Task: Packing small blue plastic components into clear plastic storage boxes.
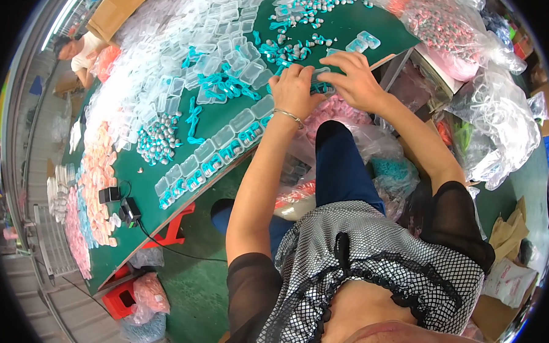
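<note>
At the near edge of the green table (385, 28), both my hands are at a small clear plastic box (321, 75) with teal pieces in it. My left hand (295, 94) grips its left side, fingers over the top. My right hand (357, 83) has its fingers bent over the right side; fingertips are partly hidden. Left of them, along the edge, runs a row of open clear boxes (213, 163) holding teal corded pieces with silvery ends, probably earphones. Beyond lie loose teal cords (220, 87) and a heap of small silvery-teal pieces (158, 140). A few closed boxes (367, 40) sit to the right.
Empty clear boxes (170, 44) cover much of the table. Peach pieces (98, 179) and black adapters (129, 212) with a cable lie at left. Bulging plastic bags (485, 113) crowd the right, and red stools (177, 225) stand below. Another person (85, 54) is at far left.
</note>
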Demonstrator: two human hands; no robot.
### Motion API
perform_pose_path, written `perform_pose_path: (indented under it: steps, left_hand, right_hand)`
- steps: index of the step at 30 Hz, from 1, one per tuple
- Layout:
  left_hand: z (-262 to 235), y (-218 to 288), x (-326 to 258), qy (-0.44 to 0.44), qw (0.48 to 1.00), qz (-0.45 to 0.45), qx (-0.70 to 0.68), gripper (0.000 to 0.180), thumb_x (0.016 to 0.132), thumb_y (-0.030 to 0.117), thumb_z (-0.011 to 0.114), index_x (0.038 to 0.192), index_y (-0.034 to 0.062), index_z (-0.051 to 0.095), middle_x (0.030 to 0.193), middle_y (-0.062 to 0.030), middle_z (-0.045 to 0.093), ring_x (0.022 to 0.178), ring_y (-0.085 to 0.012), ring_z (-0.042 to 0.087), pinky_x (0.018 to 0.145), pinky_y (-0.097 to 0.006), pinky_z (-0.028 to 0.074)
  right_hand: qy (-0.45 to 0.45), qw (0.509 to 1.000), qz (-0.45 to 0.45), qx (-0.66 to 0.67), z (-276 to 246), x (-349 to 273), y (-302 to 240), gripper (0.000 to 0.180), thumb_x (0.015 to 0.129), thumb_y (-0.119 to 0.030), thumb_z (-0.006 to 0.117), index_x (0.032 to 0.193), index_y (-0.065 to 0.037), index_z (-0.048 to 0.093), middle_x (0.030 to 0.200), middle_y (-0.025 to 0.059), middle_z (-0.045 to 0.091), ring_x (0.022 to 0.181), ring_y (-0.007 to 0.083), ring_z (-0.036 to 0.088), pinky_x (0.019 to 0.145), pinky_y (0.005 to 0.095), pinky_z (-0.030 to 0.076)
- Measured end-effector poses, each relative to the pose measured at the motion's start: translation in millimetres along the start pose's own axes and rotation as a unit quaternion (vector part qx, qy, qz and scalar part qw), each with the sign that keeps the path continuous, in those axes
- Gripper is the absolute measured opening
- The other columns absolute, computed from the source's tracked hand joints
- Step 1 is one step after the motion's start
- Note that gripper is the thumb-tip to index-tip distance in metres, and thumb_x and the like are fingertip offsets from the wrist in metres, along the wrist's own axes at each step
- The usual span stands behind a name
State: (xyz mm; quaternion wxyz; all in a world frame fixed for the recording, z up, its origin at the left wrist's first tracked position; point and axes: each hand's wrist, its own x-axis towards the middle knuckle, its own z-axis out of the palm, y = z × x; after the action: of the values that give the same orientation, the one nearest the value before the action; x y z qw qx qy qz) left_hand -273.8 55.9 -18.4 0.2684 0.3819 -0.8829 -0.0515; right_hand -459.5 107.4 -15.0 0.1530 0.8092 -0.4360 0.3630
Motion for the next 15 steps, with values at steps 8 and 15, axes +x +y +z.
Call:
perform_pose_path:
  steps: [8,15]
  left_hand:
    - [3.9,1.3,-0.3,0.020,1.000,0.004,0.005,0.064,0.057,0.035,0.084,0.114,0.0153,0.061,0.104,-0.0041,0.060,0.099,-0.0234,0.058,0.079,-0.044,0.036]
    - [6.2,0.1,-0.8,0.021,1.000,0.000,0.005,0.066,0.058,0.032,0.083,0.116,0.0147,0.060,0.103,-0.0043,0.060,0.098,-0.0236,0.058,0.078,-0.044,0.036]
  right_hand:
    - [-0.025,0.999,-0.002,-0.034,8.9,-13.0,-8.9,0.023,0.073,-0.011,0.062,0.094,-0.017,0.069,0.124,0.0020,0.055,0.118,0.0278,0.047,0.099,0.0474,0.031]
    - [-0.014,0.999,0.036,-0.024,16.1,-13.7,-17.5,0.020,0.073,-0.013,0.064,0.092,-0.013,0.069,0.126,0.0050,0.054,0.120,0.0302,0.044,0.098,0.0470,0.030]
